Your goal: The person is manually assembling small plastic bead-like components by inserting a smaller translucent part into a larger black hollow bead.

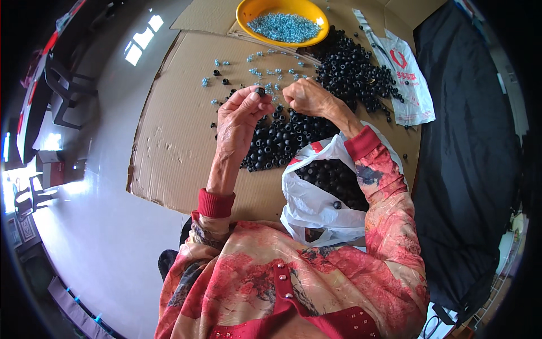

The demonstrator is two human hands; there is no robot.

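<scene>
- A large sheet of flat brown cardboard [164,124] carries nearly everything here.
- A white plastic bag [307,212], its mouth gaping, holds many black round pieces near the person's body.
- A flattened white plastic bag with red printing [416,104] lies at the right side.
- A round yellow bowl [244,17] at the far edge is heaped with small translucent blue pieces [285,28].
- Loose black hollow beads [282,141] spread in front of the person, with a second black heap [361,70] farther right.
- The left hand [240,116] is raised, pinching one bead between thumb and fingers.
- The right hand [310,97] is curled closed just beside it; whether something tiny is inside, I cannot tell.
- The single glossy black bead [259,91] sits at the left fingertips, above scattered blue clusters [256,72].
- For good handling, a light pinch at the bead's sides should serve best — opening unobstructed, both hands close together and low over the cardboard, so a slip falls softly.
- Writing: a red emblem and red characters mark the flattened bag; the beads show no readable label.
</scene>
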